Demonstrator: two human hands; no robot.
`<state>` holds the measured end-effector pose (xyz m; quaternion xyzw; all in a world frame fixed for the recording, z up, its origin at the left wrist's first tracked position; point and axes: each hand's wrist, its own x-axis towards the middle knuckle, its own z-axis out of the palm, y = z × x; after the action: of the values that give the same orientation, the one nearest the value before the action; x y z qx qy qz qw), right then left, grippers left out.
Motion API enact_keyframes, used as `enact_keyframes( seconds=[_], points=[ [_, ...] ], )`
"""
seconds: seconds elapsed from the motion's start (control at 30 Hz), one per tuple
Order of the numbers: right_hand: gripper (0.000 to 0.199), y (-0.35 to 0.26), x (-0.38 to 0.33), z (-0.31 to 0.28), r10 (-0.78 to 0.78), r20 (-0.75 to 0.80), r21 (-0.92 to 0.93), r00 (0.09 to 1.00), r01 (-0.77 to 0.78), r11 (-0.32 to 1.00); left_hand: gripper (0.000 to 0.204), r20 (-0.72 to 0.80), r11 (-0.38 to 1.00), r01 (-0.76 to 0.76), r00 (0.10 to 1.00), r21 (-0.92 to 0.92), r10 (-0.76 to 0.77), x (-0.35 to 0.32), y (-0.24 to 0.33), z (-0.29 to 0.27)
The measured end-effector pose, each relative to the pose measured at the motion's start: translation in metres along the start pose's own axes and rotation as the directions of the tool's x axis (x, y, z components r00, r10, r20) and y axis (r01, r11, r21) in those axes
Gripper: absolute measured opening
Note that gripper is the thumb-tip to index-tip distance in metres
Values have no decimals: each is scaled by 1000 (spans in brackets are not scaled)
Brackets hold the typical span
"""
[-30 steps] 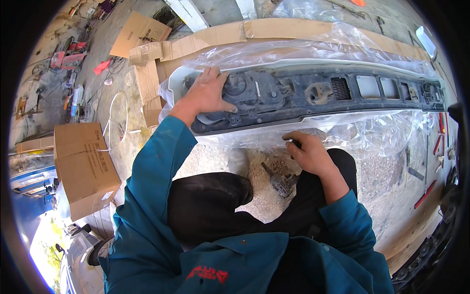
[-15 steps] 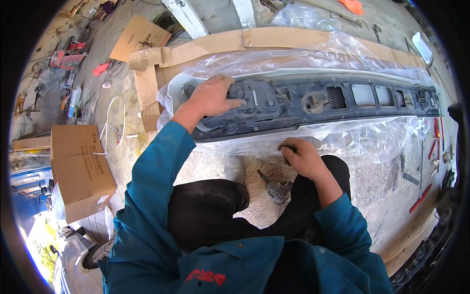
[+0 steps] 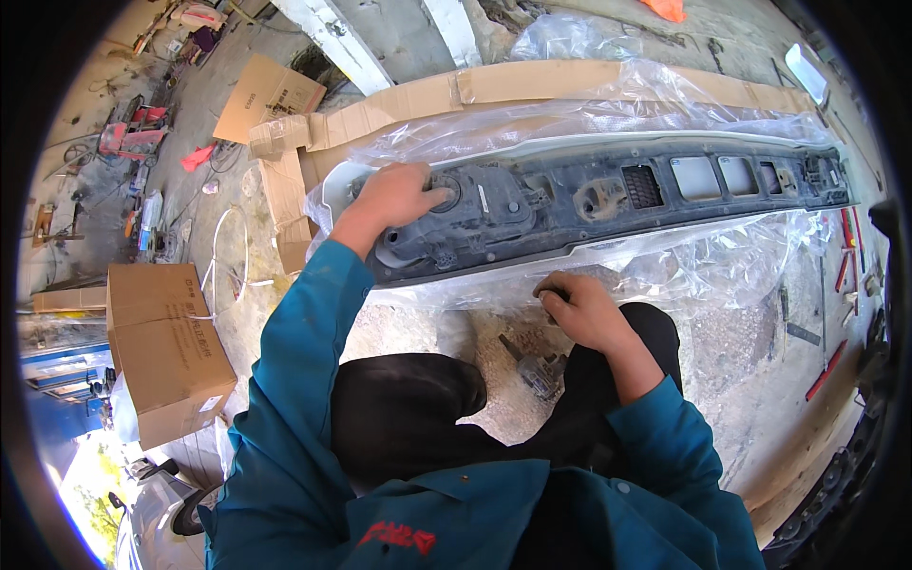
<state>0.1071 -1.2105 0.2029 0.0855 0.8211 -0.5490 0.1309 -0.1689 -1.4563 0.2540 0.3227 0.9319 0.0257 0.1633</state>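
A long vehicle bumper [image 3: 494, 249] lies across in front of me, with a dusty black inner side and a pale outer rim. Over its left end my left hand [image 3: 394, 198] bends its fingers down beside a round black cover [image 3: 443, 193]; whatever the fingertips grip is hidden. My right hand [image 3: 581, 309] is closed, thumb against the curled fingers, just on the near side of the bumper above my knee. Anything inside that fist is too small to make out. Clear plastic wrap [image 3: 665, 261] spreads along the bumper's near edge.
Flattened cardboard [image 3: 532, 81] lies beyond the bumper. A cardboard box [image 3: 171, 351] stands at left, near a loop of white strap [image 3: 217, 242]. A power tool [image 3: 540, 370] rests on the floor between my legs. Red-handled tools [image 3: 825, 370] lie at right.
My left hand's fingers have drawn in closer together over the bumper's left end. The right hand has barely moved. The whole view has shifted slightly.
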Motion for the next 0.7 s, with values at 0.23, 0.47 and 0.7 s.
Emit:
enact_keyframes(
  seconds=[0.23, 0.47, 0.7],
  points=[
    [28, 12, -6, 5, -118, -29, -44, 993, 117, 992, 70, 44, 998, -15, 999, 61, 13, 15, -10, 6],
    [27, 23, -13, -1, -150, -99, -50, 984, 145, 988, 74, 36, 1000, 9, 999, -7, -8, 22, 5, 10],
    [27, 20, -18, -1, -134, -121, -83, 984, 124, 989, 69, -74, 984, 90, 994, 153, -80, 18, 24, 10]
  ],
)
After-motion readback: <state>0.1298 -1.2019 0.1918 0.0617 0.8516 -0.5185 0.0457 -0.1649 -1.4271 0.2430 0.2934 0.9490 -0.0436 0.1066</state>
